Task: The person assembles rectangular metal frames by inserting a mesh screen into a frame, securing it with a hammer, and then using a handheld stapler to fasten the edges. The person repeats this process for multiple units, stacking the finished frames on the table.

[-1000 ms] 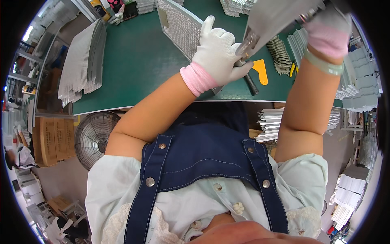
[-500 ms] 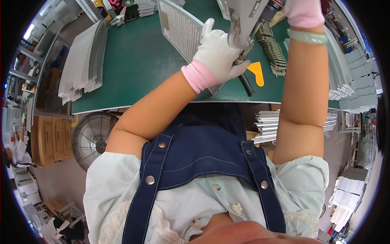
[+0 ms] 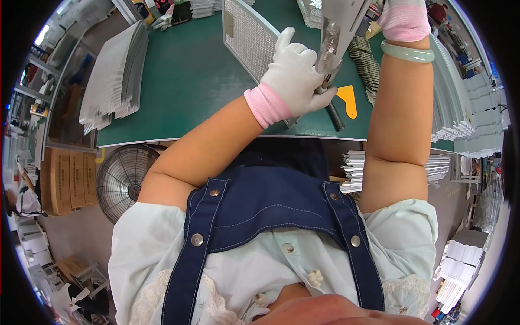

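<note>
My left hand (image 3: 295,76), in a white glove with a pink cuff, grips the edge of a silver mesh panel (image 3: 252,46) in a thin metal frame. The panel stands on edge; one finger points up and the thumb stretches right. Against the panel's edge, beside that thumb, is the nose of a grey metal power tool (image 3: 341,32). My right hand (image 3: 403,19), gloved alike, is at the tool's upper end; its fingers are cut off by the upper edge. Under the left thumb a black ribbed handle (image 3: 336,116) sticks out, next to a yellow scraper (image 3: 348,102).
On the green table (image 3: 184,81) a stack of mesh sheets (image 3: 116,76) stands at the left. Metal strips (image 3: 364,62) lie right of the tool, with more panels (image 3: 452,103) beyond my right arm. A floor fan (image 3: 127,184) stands below the table, near cardboard boxes (image 3: 67,181).
The grey tool has swung more upright, its nose staying by the left thumb. My right hand has shifted slightly. The left hand keeps its grip on the panel.
</note>
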Motion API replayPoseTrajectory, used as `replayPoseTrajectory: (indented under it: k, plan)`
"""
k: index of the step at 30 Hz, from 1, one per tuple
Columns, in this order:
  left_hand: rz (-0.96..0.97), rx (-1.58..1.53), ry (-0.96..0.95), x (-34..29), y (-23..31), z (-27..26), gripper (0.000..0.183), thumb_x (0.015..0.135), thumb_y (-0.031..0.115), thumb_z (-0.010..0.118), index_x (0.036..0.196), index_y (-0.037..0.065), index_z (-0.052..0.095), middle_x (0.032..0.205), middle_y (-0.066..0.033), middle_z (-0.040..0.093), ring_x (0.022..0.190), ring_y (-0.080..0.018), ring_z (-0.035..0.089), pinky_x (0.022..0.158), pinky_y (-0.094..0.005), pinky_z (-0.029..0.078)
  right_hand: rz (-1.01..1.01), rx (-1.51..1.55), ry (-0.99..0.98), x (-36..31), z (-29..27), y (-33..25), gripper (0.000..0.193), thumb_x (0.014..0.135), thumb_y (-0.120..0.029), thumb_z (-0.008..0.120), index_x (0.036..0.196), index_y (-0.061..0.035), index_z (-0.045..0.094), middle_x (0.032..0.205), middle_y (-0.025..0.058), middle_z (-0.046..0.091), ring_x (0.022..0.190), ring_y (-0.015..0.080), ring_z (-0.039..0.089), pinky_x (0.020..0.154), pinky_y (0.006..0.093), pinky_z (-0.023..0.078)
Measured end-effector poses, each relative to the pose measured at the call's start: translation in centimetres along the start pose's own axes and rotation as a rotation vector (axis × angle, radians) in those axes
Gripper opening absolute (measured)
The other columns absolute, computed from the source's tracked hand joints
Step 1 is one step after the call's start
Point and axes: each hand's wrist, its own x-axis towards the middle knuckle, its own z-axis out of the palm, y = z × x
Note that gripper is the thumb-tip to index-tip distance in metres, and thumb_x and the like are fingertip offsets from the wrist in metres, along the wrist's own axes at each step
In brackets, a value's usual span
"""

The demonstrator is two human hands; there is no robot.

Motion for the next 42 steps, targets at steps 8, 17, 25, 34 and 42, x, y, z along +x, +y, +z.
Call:
replayPoseTrajectory:
  k: [8,17,25,34,42]
  plan:
    - [-0.002,-0.028,-0.022,0.2,0.1,0.3,0.042,0.081,0.048,0.064,0.100,0.011,0.070,0.079,-0.0120,0.057,0.083,-0.0329,0.058,0.109,-0.0623,0.024,0.053,0.042,-0.092,-0.9,-0.3,-0.8,0.021,0.090,-0.013,0.061,0.105,0.0008,0.068,0.093,0.0095,0.072,0.074,0.0182,0.070,0.067,0.0346,0.061]
    - [-0.063,-0.250,-0.214,1.5,0.4,-1.6,0.044,0.078,0.042,0.067,0.113,0.016,0.066,0.097,-0.0094,0.066,0.098,-0.0333,0.058,0.108,-0.0545,0.029,-0.369,-0.212,-0.006,-5.9,6.0,-3.3,0.026,0.092,-0.014,0.061,0.114,-0.0021,0.066,0.104,0.0074,0.071,0.090,0.0148,0.068,0.081,0.0295,0.053]
    - [0.118,-0.031,-0.883,0.2,3.5,-4.7,0.029,0.072,0.032,0.066,0.069,0.004,0.067,0.071,-0.0155,0.065,0.074,-0.0328,0.063,0.101,-0.0468,0.037,-0.541,-0.406,0.386,-3.5,0.9,-6.7,0.015,0.090,-0.016,0.067,0.104,-0.0090,0.065,0.083,0.0003,0.066,0.070,0.0099,0.061,0.062,0.0255,0.049]
    - [-0.458,0.088,-0.616,-5.5,-6.2,3.7,0.039,0.076,0.034,0.069,0.101,0.004,0.067,0.097,-0.0164,0.066,0.095,-0.0345,0.063,0.084,-0.0477,0.049,-0.433,-0.645,0.458,-4.9,1.6,-6.8,0.016,0.092,-0.017,0.067,0.102,-0.0061,0.063,0.084,-0.0034,0.060,0.073,0.0058,0.053,0.067,0.0218,0.043]
    - [-0.677,0.288,-1.410,-4.1,-18.7,-2.6,0.048,0.083,0.040,0.065,0.113,0.003,0.070,0.114,-0.0193,0.068,0.108,-0.0318,0.065,0.096,-0.0371,0.050,-0.495,-0.700,0.433,-7.8,1.3,-6.8,0.020,0.089,-0.008,0.067,0.107,-0.0034,0.060,0.094,-0.0030,0.061,0.081,0.0047,0.054,0.072,0.0209,0.045]
